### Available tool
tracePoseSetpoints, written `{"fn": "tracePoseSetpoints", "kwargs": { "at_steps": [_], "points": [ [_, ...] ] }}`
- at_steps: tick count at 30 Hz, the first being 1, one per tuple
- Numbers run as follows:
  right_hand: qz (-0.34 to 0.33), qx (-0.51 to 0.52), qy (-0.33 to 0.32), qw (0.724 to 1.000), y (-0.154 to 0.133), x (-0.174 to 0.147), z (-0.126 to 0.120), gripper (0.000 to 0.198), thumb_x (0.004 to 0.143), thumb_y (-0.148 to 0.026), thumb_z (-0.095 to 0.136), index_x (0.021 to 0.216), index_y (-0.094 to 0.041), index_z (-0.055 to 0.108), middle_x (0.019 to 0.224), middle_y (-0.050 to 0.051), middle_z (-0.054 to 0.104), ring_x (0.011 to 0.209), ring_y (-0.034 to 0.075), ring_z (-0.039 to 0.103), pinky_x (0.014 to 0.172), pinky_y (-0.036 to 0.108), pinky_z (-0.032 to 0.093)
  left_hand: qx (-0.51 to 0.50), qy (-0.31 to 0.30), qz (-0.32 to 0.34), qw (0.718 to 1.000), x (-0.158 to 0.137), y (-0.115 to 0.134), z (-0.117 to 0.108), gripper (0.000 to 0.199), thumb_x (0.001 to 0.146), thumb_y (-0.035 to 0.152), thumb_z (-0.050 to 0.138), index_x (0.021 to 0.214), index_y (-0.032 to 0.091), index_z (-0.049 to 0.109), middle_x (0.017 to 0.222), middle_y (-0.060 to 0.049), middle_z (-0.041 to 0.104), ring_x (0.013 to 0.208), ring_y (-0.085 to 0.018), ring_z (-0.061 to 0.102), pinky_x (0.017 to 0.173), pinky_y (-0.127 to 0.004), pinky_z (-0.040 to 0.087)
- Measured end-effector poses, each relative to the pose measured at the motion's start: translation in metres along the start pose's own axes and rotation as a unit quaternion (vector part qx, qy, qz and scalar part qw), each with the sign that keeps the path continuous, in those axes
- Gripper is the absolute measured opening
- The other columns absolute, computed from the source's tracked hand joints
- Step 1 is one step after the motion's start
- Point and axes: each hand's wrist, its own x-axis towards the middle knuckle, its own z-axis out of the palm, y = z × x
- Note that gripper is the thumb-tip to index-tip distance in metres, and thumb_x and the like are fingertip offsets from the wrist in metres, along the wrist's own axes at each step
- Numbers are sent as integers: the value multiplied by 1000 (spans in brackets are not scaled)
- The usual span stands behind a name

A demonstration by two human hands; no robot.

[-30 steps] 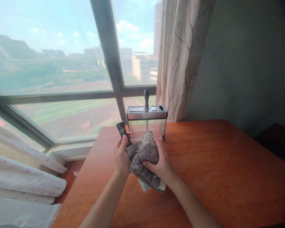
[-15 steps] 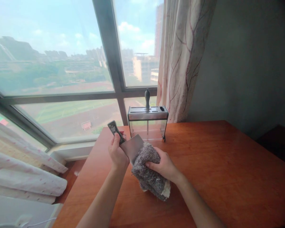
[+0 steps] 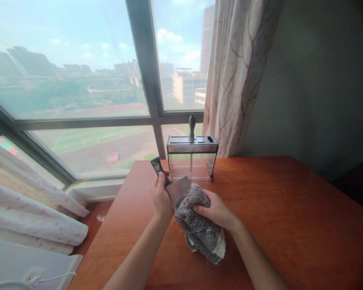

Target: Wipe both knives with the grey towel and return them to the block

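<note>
My left hand (image 3: 162,196) is closed around the dark, patterned handle of a cleaver (image 3: 180,190), which points up and to the left. The wide metal blade slants down to the right, and its far part is hidden under a grey, fuzzy cloth (image 3: 196,225). With the thumb on top, my right hand (image 3: 219,209) grips the bunched cloth against the blade. The cloth's pale-edged lower end hangs down above the table. Behind both hands stands a clear-sided knife block (image 3: 193,148) with a dark handle (image 3: 192,125) sticking up from its top.
The brown wooden table (image 3: 278,225) spreads out beneath my hands and to the right. Large windows (image 3: 78,80) rise behind and to the left. Curtains hang behind the table (image 3: 238,72) and at the lower left (image 3: 33,217). A white cord (image 3: 57,278) shows at lower left.
Both hands have moved slightly right with the cleaver and the cloth. The camera view has shifted a little too. The cloth stays wrapped over the blade, both grips unchanged.
</note>
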Motion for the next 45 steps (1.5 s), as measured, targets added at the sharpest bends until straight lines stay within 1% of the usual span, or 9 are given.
{"fn": "tracePoseSetpoints", "kwargs": {
  "at_steps": [5, 11, 17, 24, 27, 31, 36, 40, 45],
  "points": [
    [-10, 27, 21, 999, 0, 1, 1, 53, 73, -41, 75, 119, -17, 61, 108, 6, 70, 98, 25, 64, 87, 36, 50, 50, -12, -10, 999, -9, -5, 2, 33, 76, 46, 69, 82, 15, 65, 66, 1, 55, 59, -10, 48, 57, -19, 40],
    [-18, 19, 26, 999, -2, 0, 4, 48, 75, -42, 73, 115, -18, 63, 104, 5, 71, 93, 24, 64, 82, 34, 50, 53, -24, -5, 998, -5, -3, 0, 32, 77, 45, 69, 84, 14, 66, 65, 1, 55, 59, -10, 49, 57, -20, 40],
    [-20, -5, 7, 1000, -8, -1, 3, 46, 75, -42, 73, 115, -19, 64, 102, 3, 71, 92, 23, 63, 81, 33, 49, 4, 19, 33, 999, 7, 3, -2, 31, 76, 44, 69, 79, 13, 64, 64, 0, 55, 57, -9, 50, 56, -20, 40],
    [-31, -30, -5, 999, -10, -4, -1, 41, 74, -42, 73, 106, -17, 67, 96, 3, 71, 89, 23, 63, 77, 31, 49, -28, 62, 77, 995, 20, 10, -8, 27, 76, 38, 70, 77, 11, 63, 66, -1, 55, 61, -9, 50, 58, -18, 38],
    [-22, -31, -7, 999, -8, -5, -5, 42, 74, -41, 74, 108, -18, 67, 97, 3, 71, 90, 23, 64, 78, 32, 49, -39, 69, 53, 995, 18, 6, -10, 28, 76, 39, 71, 78, 12, 62, 67, 0, 54, 61, -9, 49, 59, -18, 39],
    [-6, -24, -15, 1000, -8, -6, -8, 43, 73, -40, 75, 109, -18, 67, 99, 3, 71, 92, 24, 64, 81, 33, 49, -45, 50, 13, 998, 13, -1, -10, 31, 78, 44, 68, 79, 14, 60, 64, 1, 52, 59, -9, 48, 60, -20, 40],
    [-2, 4, -25, 1000, -9, -6, -8, 45, 72, -41, 75, 109, -17, 67, 100, 4, 71, 93, 24, 64, 81, 34, 50, -23, 31, 13, 999, 4, -9, -8, 29, 78, 43, 68, 79, 15, 60, 66, 1, 53, 62, -10, 49, 62, -20, 40],
    [-10, -5, -9, 1000, -7, -5, -8, 47, 73, -43, 75, 111, -16, 66, 100, 5, 71, 93, 24, 64, 83, 35, 50, 18, 10, 8, 1000, -6, -12, -4, 31, 80, 46, 65, 79, 16, 60, 65, 1, 53, 62, -10, 47, 60, -19, 39],
    [-7, -6, 9, 1000, -5, -4, -8, 50, 73, -45, 74, 113, -16, 65, 100, 5, 70, 94, 24, 64, 83, 35, 50, 45, -6, -21, 999, -15, -15, -1, 33, 79, 48, 66, 81, 16, 61, 65, 1, 52, 61, -10, 46, 58, -19, 39]
  ]
}}
